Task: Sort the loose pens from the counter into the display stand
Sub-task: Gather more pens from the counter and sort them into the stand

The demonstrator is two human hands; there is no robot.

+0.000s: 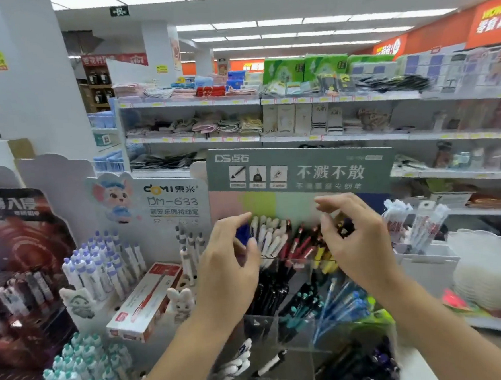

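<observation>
- Head view: display stand at centre, clear compartments holding white pens, red pens and blue pens.
- Left hand at 9 o'clock of the white pens, fingers curled, apparently holding nothing.
- Right hand at 3 o'clock of the red pens, fingers curled around a dark object; whether it is a pen, I cannot tell.
- Red pen box at 9 o'clock of the stand.
</observation>
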